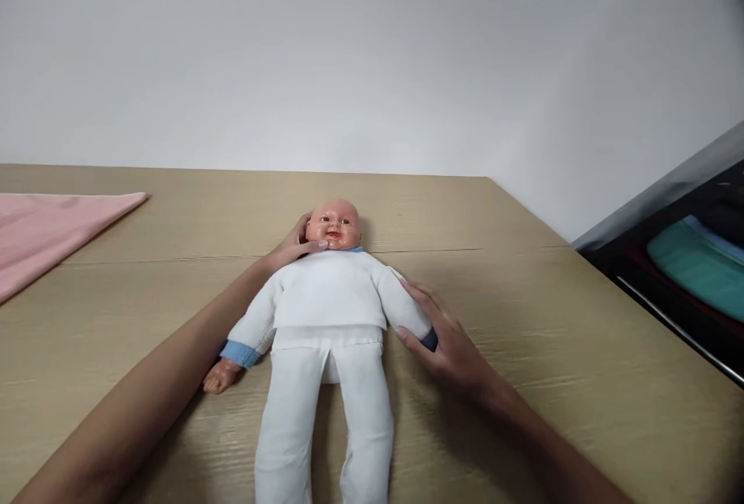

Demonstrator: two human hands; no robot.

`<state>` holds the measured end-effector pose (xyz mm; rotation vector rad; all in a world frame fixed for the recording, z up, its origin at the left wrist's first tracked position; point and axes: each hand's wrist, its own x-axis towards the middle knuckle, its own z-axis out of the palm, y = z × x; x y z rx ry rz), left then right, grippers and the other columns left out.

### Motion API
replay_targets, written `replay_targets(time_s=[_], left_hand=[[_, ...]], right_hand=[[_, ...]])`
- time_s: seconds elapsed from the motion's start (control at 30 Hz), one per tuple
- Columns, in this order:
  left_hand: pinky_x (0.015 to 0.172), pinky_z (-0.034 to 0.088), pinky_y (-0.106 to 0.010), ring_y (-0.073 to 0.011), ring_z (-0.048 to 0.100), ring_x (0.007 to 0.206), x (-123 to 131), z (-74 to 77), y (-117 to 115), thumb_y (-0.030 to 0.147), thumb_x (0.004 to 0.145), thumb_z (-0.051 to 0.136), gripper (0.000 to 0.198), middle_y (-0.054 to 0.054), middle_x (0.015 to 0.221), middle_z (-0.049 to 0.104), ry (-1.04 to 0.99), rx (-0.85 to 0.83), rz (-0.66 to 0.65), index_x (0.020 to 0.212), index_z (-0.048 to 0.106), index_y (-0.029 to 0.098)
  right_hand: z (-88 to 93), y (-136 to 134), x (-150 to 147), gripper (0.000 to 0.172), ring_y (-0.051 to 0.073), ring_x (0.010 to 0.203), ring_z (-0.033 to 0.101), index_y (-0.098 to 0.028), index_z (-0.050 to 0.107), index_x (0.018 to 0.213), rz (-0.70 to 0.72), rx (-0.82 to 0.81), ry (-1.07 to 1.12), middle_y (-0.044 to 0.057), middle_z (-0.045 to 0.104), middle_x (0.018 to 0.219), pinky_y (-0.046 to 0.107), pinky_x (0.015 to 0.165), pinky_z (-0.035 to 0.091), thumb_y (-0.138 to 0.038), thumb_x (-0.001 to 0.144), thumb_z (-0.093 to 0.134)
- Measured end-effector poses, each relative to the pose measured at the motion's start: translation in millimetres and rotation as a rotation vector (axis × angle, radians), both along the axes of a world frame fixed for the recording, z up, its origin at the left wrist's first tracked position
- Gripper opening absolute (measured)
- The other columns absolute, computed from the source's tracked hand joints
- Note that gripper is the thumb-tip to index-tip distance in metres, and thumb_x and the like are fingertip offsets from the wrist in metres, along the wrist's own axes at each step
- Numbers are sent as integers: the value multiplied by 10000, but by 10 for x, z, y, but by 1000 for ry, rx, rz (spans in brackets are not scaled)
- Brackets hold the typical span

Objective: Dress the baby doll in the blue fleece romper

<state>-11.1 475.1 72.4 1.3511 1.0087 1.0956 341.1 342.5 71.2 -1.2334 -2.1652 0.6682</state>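
Note:
A baby doll (331, 295) lies on its back on the wooden table, its head toward the wall. It wears a white top with blue cuffs and white trousers; its feet are cut off by the bottom of the view. My left hand (296, 244) is closed round the side of the doll's head and neck, thumb at the chin, fingers partly hidden behind the head. My right hand (445, 337) holds the doll's other arm near the cuff, fingers over the sleeve and thumb on the inner side. That palm hides the doll's hand on this side.
A pink cloth (52, 233) lies flat at the left of the table (523, 310). A pale wall (261, 62) rises behind the table, with an opening at the top. Beyond the right edge is a dark container (633, 260) with a green item (691, 264) in it.

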Motion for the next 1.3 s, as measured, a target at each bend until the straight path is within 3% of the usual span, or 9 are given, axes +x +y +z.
replay_targets(time_s=[0.33,0.53,0.67,0.8,0.97,1.03,1.13,1.2,1.3], left_hand=[[1286,403,-587,-430,482,1549,-50,-138,87,500,786,941,973,-180,1679,509,-66,-4,-10,1588,461,229],[1277,411,-603,-442,471,1549,-54,-168,135,556,728,966,1060,-194,1700,465,-25,6,36,1590,449,219],[1270,397,-633,-442,482,1538,-120,-75,95,547,706,979,1076,-189,1666,503,18,-11,-9,1592,448,244],[1258,411,-587,-387,452,1558,-197,132,-109,569,842,878,972,-175,1709,438,198,-26,-30,1628,391,269],[1185,430,-545,-359,584,1339,43,459,-616,553,980,705,467,-147,1411,666,598,400,343,1286,666,203],[1095,475,-479,-299,649,1148,260,602,-903,483,1055,597,277,-95,1214,740,630,526,393,1107,684,225],[998,490,-447,-277,654,1040,614,753,-1472,450,1067,583,208,-57,1135,740,628,525,409,1050,647,253],[978,492,-465,-287,646,1039,801,738,-1966,445,1068,592,185,-58,1105,724,583,470,452,1048,627,264],[926,529,-467,-289,653,1003,905,497,-2811,344,1049,613,47,-44,1026,693,529,435,471,1032,603,301]], right_hand=[[-93,31,-9,623,299,1531,509,-353,416,1643,-137,80,-12,103,496,1646,521,1286,456,-422,1062,630],[-102,39,-41,610,319,1506,526,-337,446,1630,-149,103,-17,115,527,1603,539,1279,459,-428,1055,629],[-115,54,-25,595,317,1502,525,-325,449,1620,-133,123,-15,123,516,1598,539,1282,449,-421,1058,620],[-129,64,-12,586,313,1486,529,-294,458,1601,-139,170,-7,140,526,1568,543,1279,446,-420,1054,626],[-167,70,-10,567,330,1491,507,-273,475,1580,-140,211,-4,155,525,1559,579,1283,423,-423,1050,611],[-201,87,-22,564,337,1481,508,-260,485,1569,-150,215,-1,163,524,1550,592,1278,420,-432,1046,608],[-202,75,-52,570,363,1461,516,-229,503,1546,-173,238,-1,187,530,1525,628,1253,431,-444,1030,618],[-121,-44,-59,556,381,1462,512,-223,518,1526,-200,264,0,198,534,1520,648,1236,440,-440,1025,625],[74,-515,3,472,373,1481,505,-261,529,1504,-247,323,24,176,546,1539,643,1237,442,-380,1052,597]])
